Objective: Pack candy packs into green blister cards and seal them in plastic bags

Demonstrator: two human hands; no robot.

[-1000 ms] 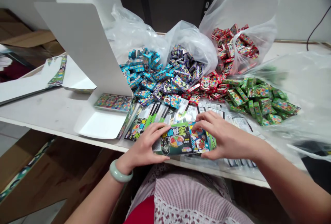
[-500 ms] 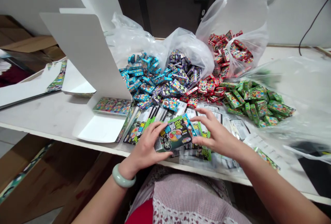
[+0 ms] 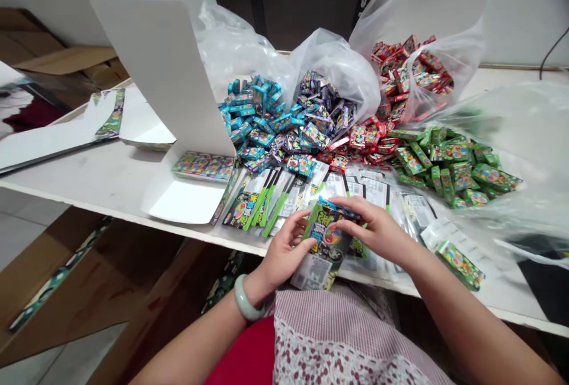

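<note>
My left hand (image 3: 287,254) is closed around the side of a black-and-green printed pouch (image 3: 315,263), its thumb across the front. The pouch tilts at the table's front edge, its clear-and-grey lower part pointing toward my lap. At its upper end my right hand (image 3: 367,228) grips the pouch's mouth, fingers over the top and thumb on the front. A strip of a small blue box (image 3: 326,202) shows at that mouth; the rest of it is hidden by the pouch and fingers. More flat printed pouches (image 3: 249,204) lie overlapped on the table behind my hands.
Heaps of small blue boxes (image 3: 255,112), purple boxes (image 3: 322,115), red boxes (image 3: 427,70) and green boxes (image 3: 457,162) spill from clear plastic bags. An open white display carton (image 3: 189,201) stands left, holding a row of boxes. A filled green pack (image 3: 460,263) lies at right.
The pouch has turned from lying sideways to more upright and come closer to my lap. My right fingers have closed on its top edge, and less of the blue box shows.
</note>
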